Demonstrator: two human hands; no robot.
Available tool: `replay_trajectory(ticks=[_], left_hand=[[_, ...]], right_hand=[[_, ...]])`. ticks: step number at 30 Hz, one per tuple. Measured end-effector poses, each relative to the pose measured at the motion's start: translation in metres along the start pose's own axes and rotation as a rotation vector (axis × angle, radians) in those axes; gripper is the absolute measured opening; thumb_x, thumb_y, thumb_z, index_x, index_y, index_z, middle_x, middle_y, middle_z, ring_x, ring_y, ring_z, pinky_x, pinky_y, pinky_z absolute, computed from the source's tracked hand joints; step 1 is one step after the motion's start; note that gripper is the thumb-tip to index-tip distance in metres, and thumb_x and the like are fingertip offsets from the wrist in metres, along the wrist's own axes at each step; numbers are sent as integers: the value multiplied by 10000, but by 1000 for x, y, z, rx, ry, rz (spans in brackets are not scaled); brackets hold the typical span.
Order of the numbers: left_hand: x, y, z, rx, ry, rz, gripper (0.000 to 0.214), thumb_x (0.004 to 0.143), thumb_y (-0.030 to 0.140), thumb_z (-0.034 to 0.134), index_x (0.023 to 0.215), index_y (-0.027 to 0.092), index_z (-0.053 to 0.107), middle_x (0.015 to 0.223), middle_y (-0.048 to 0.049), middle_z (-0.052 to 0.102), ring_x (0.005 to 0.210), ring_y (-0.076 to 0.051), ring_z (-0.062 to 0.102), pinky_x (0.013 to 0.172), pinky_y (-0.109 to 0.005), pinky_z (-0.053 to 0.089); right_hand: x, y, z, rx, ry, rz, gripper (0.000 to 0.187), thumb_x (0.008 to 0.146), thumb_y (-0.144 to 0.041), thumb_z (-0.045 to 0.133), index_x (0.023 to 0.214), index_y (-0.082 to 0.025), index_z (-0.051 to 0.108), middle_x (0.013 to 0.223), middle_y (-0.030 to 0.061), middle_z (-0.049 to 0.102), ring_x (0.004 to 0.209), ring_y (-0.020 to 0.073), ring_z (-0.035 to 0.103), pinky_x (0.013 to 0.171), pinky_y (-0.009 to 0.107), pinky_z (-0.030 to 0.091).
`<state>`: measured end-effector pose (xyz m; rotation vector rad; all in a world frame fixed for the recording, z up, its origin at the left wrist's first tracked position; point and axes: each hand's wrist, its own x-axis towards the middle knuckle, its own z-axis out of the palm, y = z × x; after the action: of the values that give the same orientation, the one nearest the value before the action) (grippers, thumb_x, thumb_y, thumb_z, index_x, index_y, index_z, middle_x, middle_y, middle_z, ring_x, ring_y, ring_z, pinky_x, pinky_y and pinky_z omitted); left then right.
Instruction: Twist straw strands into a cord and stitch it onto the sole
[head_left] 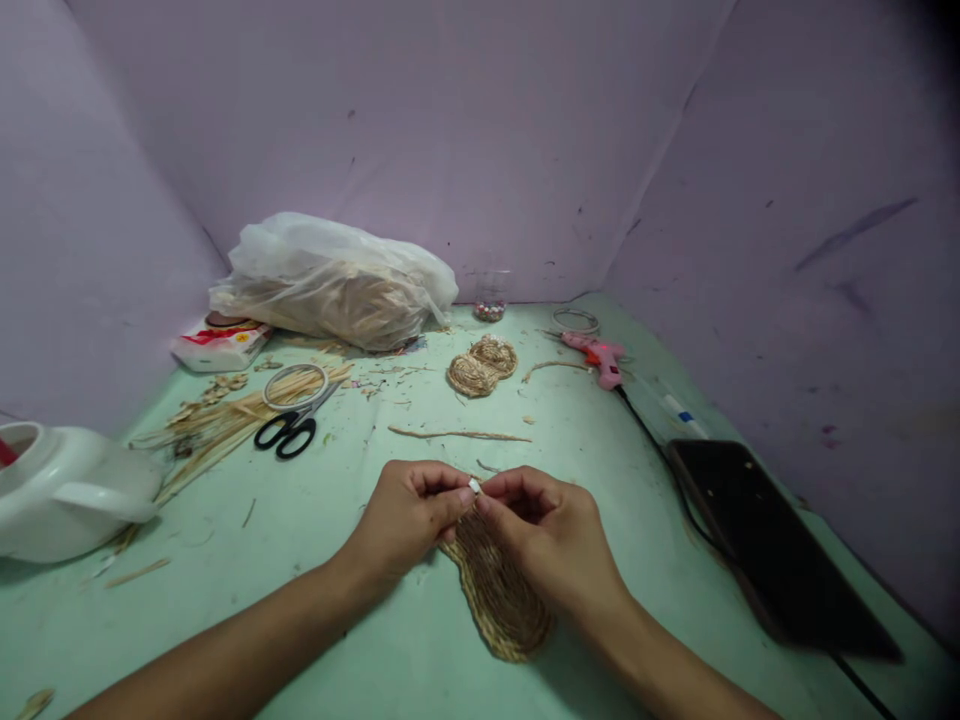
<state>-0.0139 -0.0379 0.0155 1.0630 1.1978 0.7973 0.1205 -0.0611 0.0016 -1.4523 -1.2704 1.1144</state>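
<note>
My left hand (405, 515) and my right hand (559, 535) meet at the middle of the table, thumbs and forefingers pinched together. Between their fingertips shows a small white piece (475, 486), too small to name. Below it lies a flat, sole-shaped piece of coiled straw braid (511, 615), its wider end toward me. Fingers cover its far end, so I cannot tell whether the white piece is joined to it. Just beyond my hands, a thin straw strand (459, 434) lies across the table. Behind that is a second coiled straw piece (482, 367), shaped like a figure eight.
To the left are black-handled scissors (286, 432), a white ring (295, 387), loose straw (217, 430) and a white pitcher (82, 490). At the back stand a stuffed plastic bag (330, 285) and a cup of beads (490, 308). On the right are a pink glue gun (600, 357) and a dark phone-like slab (772, 545).
</note>
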Motion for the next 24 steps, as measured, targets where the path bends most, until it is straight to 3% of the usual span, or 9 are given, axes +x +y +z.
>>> replay_trajectory(ticks=[5, 8, 13, 24], left_hand=[[2, -1, -3, 66, 10, 34, 184, 573, 272, 628, 617, 94, 602, 431, 29, 485, 378, -52, 386, 382, -185, 278], [2, -1, -4, 79, 29, 66, 172, 588, 267, 623, 619, 100, 601, 415, 38, 467, 382, -54, 387, 386, -184, 281], [-1, 0, -1, 51, 17, 35, 182, 572, 263, 632, 631, 92, 608, 460, 15, 524, 395, -58, 421, 391, -184, 308], [0, -6, 1, 96, -14, -116, 154, 663, 285, 534, 650, 132, 528, 351, 16, 530, 227, -48, 330, 262, -151, 201]], right_hand=[[0, -3, -2, 56, -90, -35, 142, 681, -250, 603, 731, -140, 677, 701, 62, 683, 636, 149, 608, 596, 251, 464], [1, -4, -3, 189, -157, 68, 142, 663, -225, 611, 745, -130, 678, 678, 61, 683, 638, 147, 612, 594, 248, 466], [2, -3, 1, 305, -128, 209, 145, 595, -223, 675, 675, -120, 611, 554, 20, 625, 498, 110, 562, 496, 220, 443], [4, 7, 3, 100, -119, 126, 191, 688, -288, 595, 730, -115, 665, 624, 60, 649, 525, 115, 547, 493, 223, 432]])
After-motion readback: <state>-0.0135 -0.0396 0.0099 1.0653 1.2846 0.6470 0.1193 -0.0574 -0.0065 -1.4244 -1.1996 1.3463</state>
